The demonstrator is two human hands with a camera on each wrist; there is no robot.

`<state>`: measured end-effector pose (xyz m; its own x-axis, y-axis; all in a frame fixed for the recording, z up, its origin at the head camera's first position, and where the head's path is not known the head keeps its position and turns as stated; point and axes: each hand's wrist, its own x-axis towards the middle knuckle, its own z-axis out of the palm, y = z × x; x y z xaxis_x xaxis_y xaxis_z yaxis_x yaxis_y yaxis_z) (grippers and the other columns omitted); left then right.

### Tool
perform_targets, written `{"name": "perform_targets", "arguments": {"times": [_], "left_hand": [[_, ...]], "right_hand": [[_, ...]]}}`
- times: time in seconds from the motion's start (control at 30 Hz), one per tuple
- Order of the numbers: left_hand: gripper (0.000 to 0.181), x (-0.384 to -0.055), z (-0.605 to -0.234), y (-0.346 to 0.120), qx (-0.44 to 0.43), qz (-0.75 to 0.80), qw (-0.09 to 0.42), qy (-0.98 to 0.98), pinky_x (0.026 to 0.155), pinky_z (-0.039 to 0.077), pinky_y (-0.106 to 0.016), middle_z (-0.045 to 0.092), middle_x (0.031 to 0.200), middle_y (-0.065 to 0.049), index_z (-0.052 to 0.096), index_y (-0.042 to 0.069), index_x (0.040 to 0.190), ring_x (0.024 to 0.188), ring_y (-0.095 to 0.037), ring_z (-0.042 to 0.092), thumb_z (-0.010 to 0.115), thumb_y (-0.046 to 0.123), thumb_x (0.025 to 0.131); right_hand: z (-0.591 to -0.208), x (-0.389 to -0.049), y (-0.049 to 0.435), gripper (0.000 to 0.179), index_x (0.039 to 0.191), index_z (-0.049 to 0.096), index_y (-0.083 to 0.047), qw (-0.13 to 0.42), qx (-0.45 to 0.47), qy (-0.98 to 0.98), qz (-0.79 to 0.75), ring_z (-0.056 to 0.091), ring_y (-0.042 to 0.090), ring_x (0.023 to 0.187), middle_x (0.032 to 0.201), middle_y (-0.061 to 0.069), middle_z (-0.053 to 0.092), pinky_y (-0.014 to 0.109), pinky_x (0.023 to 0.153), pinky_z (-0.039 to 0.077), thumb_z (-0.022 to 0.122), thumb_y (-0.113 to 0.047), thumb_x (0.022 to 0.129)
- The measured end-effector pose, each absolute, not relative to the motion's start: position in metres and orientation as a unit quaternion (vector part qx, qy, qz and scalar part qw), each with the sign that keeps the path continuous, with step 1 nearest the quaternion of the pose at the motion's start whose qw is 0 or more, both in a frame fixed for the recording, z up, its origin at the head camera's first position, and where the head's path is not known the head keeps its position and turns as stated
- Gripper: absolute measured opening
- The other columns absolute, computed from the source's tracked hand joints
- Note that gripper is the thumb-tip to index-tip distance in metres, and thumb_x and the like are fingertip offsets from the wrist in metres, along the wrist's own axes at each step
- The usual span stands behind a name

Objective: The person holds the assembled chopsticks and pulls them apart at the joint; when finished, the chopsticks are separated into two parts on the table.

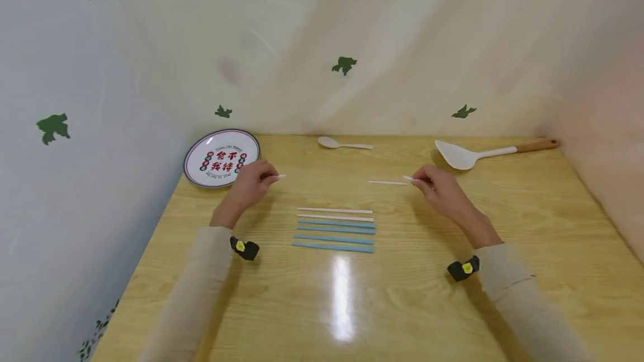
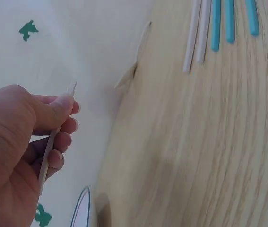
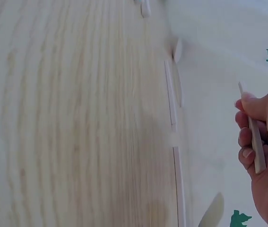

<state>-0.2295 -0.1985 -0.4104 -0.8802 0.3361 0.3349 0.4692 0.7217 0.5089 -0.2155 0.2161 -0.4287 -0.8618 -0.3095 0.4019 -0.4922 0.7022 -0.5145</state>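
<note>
My left hand (image 1: 250, 184) pinches a slim white chopstick (image 2: 48, 153) above the table, near the plate; its thin tip pokes past the thumb. On the other side my right hand (image 1: 443, 191) holds another white chopstick (image 3: 255, 142) between thumb and fingers, its square end toward the palm. Left of that hand a white chopstick (image 1: 387, 182) lies on the table, with a further white stick (image 3: 179, 189) in line with it in the right wrist view. Two white chopsticks (image 1: 334, 211) and several blue chopsticks (image 1: 334, 238) lie roughly parallel in the middle, between the forearms.
A round white plate (image 1: 208, 147) with red characters stands at the back left, near the wall. Along the back edge lie a pale spoon (image 1: 331, 143) and, farther right, a white ladle-like utensil (image 1: 458, 156) with a wooden handle. Cloth walls (image 1: 282, 88) enclose the wooden table (image 1: 402, 306).
</note>
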Motion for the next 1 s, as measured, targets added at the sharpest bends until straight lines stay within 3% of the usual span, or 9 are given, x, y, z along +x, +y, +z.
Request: {"name": "perform_targets", "arguments": {"times": [0.13,0.63,1.0], "left_hand": [[0.013,-0.231,-0.408,-0.193,-0.249,-0.315,0.084,-0.912,0.063,0.041,-0.032,0.059,0.081,-0.010,0.068,0.000,0.087,0.069,-0.019,0.050,0.062,0.009,0.093],[0.017,-0.233,-0.419,-0.099,-0.287,-0.289,0.020,-0.913,0.073,0.049,-0.030,0.059,0.090,-0.006,0.067,0.004,0.101,0.081,-0.017,0.056,0.057,0.017,0.097],[0.022,-0.230,-0.428,-0.033,-0.321,-0.263,-0.043,-0.909,0.083,0.048,-0.029,0.056,0.102,-0.008,0.064,0.005,0.113,0.090,-0.017,0.054,0.048,0.010,0.100]], "right_hand": [[-0.429,-0.215,0.230,0.009,0.094,0.064,-0.003,0.123,0.240,-0.904,0.332,0.047,0.009,0.068,0.083,0.008,0.063,0.022,0.061,0.041,0.060,-0.011,0.094],[-0.444,-0.206,0.262,0.006,0.092,0.071,-0.005,0.167,0.221,-0.904,0.326,0.044,0.003,0.067,0.082,0.003,0.061,0.014,0.060,0.037,0.069,-0.006,0.087],[-0.447,-0.205,0.284,0.009,0.095,0.070,-0.004,0.079,0.174,-0.926,0.327,0.049,0.001,0.072,0.086,0.009,0.067,0.016,0.063,0.041,0.069,-0.006,0.086]]}}
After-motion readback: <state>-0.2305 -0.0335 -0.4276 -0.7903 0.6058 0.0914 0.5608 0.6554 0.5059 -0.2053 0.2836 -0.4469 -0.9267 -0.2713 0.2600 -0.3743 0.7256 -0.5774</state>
